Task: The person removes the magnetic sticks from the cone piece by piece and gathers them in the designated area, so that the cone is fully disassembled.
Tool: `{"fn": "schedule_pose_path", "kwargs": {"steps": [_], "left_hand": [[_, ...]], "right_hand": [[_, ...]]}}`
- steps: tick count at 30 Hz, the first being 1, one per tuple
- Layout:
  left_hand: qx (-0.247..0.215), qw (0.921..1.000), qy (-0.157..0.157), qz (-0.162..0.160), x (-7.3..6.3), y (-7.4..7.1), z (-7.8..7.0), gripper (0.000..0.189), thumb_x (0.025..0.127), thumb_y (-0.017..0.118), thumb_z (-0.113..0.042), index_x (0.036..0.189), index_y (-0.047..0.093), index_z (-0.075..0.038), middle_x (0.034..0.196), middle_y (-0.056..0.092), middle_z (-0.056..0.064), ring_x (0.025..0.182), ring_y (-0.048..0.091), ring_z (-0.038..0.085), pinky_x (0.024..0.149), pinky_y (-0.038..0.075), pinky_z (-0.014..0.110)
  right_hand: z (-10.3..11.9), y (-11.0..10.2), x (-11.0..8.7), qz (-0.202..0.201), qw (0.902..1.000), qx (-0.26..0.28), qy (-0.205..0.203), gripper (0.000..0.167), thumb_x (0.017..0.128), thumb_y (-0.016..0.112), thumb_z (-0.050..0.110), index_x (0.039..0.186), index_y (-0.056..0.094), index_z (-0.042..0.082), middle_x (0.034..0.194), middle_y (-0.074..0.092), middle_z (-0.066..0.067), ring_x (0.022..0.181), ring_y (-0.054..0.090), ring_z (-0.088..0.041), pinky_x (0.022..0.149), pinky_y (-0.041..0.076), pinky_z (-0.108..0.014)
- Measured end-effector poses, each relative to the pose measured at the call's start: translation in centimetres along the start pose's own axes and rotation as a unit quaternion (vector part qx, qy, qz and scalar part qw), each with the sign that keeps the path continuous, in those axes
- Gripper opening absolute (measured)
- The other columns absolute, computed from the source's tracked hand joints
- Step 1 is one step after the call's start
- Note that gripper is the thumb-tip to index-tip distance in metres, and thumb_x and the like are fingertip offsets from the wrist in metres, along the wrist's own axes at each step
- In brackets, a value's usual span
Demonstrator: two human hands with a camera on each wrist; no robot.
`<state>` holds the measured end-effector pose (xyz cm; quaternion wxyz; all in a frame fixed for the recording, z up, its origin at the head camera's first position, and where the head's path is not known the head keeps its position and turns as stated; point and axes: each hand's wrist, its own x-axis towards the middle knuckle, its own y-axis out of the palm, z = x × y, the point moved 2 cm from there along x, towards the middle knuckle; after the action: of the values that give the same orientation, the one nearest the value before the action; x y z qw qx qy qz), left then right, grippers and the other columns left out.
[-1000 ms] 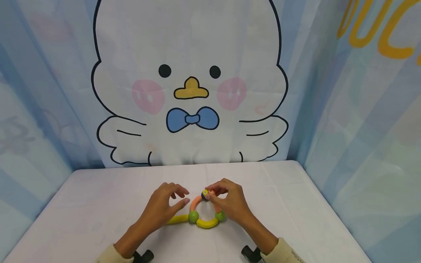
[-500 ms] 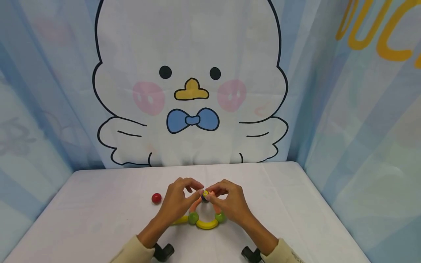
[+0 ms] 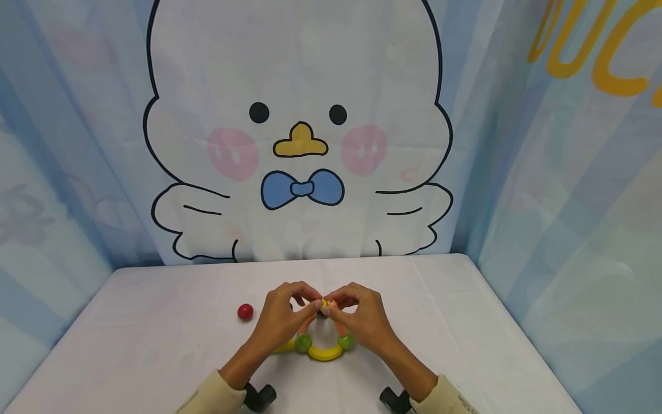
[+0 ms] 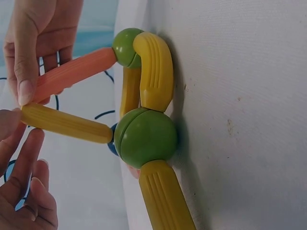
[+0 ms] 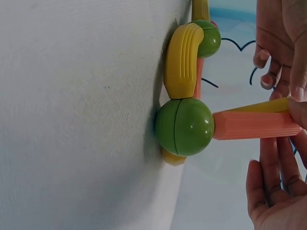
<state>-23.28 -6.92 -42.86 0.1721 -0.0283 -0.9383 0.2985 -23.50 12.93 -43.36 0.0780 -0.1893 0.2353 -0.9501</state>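
Observation:
A magnetic rod-and-ball structure stands on the table in front of me. In the head view, its base has two green balls (image 3: 303, 343) with a curved yellow rod (image 3: 325, 352) between them. A coral rod (image 4: 79, 72) rises from one green ball, and its top end is pinched by my right hand (image 3: 364, 313). From a dark blue ball (image 4: 113, 140) at the back rises a yellow rod (image 4: 67, 123). My left hand (image 3: 281, 313) pinches that rod's upper end with thumb and fingers. The two rod tops come close together between my hands.
A red ball (image 3: 245, 312) lies on the white table (image 3: 155, 333), left of my left hand. Another yellow rod (image 3: 284, 347) sticks out leftward from the left green ball. A printed curtain (image 3: 305, 230) stands behind the table's far edge.
My left hand has moved right, from apart to the top of the yellow rod beside my right hand. The red ball has come into view behind it. My right hand stays nearly still.

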Motion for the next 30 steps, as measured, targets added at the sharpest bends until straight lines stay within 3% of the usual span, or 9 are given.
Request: {"fn": "schedule_pose_path", "kwargs": {"steps": [8,13,18,23,30], "left_hand": [[-0.005,1.0000,0.006,0.002,-0.2,0.0,0.0,0.008,0.093,0.084,-0.023,0.097,0.079,-0.027,0.089,0.074,-0.014,0.088,0.062,0.012,0.082,0.054,0.039],[-0.009,0.9999,-0.001,0.007,-0.4,0.0,0.0,0.013,0.091,0.086,-0.020,0.096,0.078,-0.029,0.088,0.073,-0.017,0.090,0.064,0.015,0.084,0.056,0.041],[-0.004,0.9999,-0.004,0.016,-0.9,0.1,0.1,0.014,0.090,0.087,-0.021,0.095,0.077,-0.030,0.088,0.073,-0.020,0.091,0.062,0.014,0.082,0.054,0.035],[0.010,0.9994,0.014,0.029,-1.6,0.4,0.4,0.015,0.089,0.086,-0.018,0.093,0.078,-0.030,0.087,0.073,-0.020,0.088,0.061,0.015,0.075,0.049,0.027],[0.050,0.9958,0.030,0.071,-2.7,1.0,0.5,0.016,0.088,0.088,-0.015,0.096,0.079,-0.025,0.089,0.072,-0.013,0.085,0.059,0.016,0.074,0.049,0.023]], "right_hand": [[-0.2,-0.1,-0.1,0.001,1.0000,0.004,-0.005,0.015,0.090,0.087,0.026,0.103,0.082,0.027,0.100,0.076,0.012,0.092,0.072,-0.009,0.091,0.063,-0.044],[-0.2,-0.3,-0.1,-0.004,1.0000,0.002,-0.006,0.016,0.091,0.086,0.024,0.106,0.082,0.019,0.099,0.075,0.009,0.093,0.072,-0.009,0.092,0.062,-0.047],[-0.1,-0.4,0.0,-0.009,1.0000,0.002,0.003,0.016,0.091,0.085,0.017,0.106,0.082,0.018,0.098,0.075,0.010,0.092,0.073,-0.009,0.093,0.062,-0.044],[0.0,-0.5,0.0,-0.012,0.9999,-0.005,0.010,0.016,0.091,0.084,0.013,0.105,0.081,0.020,0.098,0.076,0.010,0.091,0.073,-0.009,0.093,0.062,-0.038],[-0.2,-0.4,-0.2,-0.013,0.9998,-0.014,0.009,0.011,0.093,0.082,0.013,0.105,0.082,0.014,0.098,0.076,0.007,0.092,0.073,-0.011,0.093,0.062,-0.043]]}}
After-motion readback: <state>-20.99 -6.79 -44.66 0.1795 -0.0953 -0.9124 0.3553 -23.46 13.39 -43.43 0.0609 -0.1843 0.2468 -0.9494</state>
